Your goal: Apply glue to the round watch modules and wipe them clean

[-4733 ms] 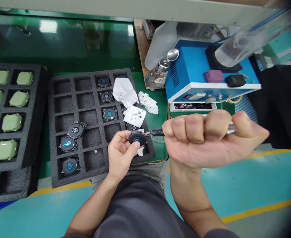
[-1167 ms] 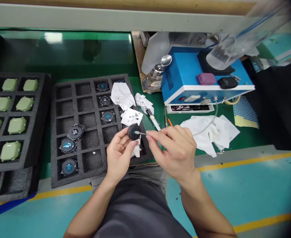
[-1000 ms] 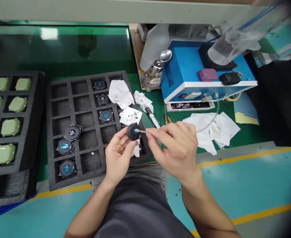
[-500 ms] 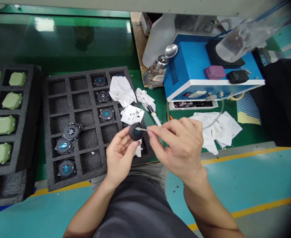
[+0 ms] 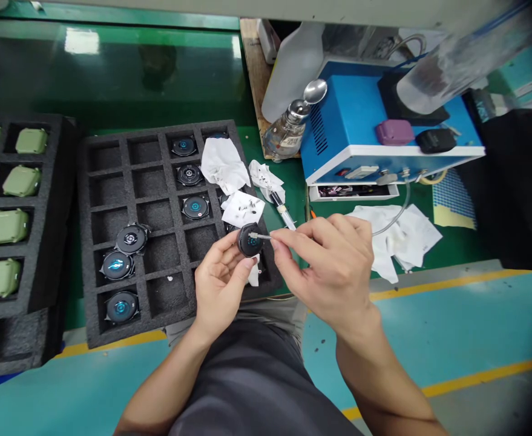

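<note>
My left hand (image 5: 220,284) grips a round black watch case (image 5: 250,243) by its edge, between thumb and fingers. A thin metal-tipped tool (image 5: 261,235) is pinched in my right hand (image 5: 329,266), its tip at the face of the watch case. Whether the tip touches the surface I cannot tell. The tool's rear end is hidden by the hand. Beneath the watch case lies a black foam tray (image 5: 161,254) holding several round watch cases, such as one (image 5: 122,307) at the near left. A white wipe with dark specks (image 5: 243,209) rests on the tray's right side.
A blue machine (image 5: 342,115) with a clear tube (image 5: 404,206) stands at the right. Near it are a glass bottle (image 5: 285,136), a syringe (image 5: 284,213) and crumpled white wipes (image 5: 399,233). At the left, another foam tray (image 5: 43,242) holds green square cases (image 5: 9,226).
Both hands keep nearly the same place and hold. The tool's tip has shifted very slightly over the watch case; the whole view has moved a little.
</note>
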Action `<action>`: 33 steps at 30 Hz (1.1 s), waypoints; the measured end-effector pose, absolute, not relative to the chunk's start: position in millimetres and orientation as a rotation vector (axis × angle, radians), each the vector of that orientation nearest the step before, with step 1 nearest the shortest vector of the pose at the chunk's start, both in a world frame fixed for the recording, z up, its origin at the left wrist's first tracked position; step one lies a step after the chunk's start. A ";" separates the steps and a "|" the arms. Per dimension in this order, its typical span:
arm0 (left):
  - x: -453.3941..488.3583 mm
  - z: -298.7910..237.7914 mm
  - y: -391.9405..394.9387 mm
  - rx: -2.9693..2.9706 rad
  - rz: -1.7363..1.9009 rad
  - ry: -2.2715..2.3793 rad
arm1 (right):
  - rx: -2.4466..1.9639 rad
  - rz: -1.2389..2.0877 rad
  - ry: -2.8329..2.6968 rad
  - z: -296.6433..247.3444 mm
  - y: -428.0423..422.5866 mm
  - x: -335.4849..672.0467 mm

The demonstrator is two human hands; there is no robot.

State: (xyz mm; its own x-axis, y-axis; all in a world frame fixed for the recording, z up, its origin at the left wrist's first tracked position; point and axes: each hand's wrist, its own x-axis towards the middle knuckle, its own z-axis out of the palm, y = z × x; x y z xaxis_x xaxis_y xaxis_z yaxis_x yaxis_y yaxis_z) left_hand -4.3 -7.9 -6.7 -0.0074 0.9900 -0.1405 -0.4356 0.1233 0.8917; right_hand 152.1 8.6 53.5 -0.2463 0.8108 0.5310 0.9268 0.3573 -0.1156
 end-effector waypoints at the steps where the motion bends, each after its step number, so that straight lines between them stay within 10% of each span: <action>1: -4.4 -7.0 -7.8 0.764 1.313 0.965 | -1.507 -0.301 -2.117 53.4 8.6 152.1; 33: -9.3 -4.6 -10.5 0.840 1.200 1.025 | -1.543 -0.303 -2.356 81.2 14.4 156.7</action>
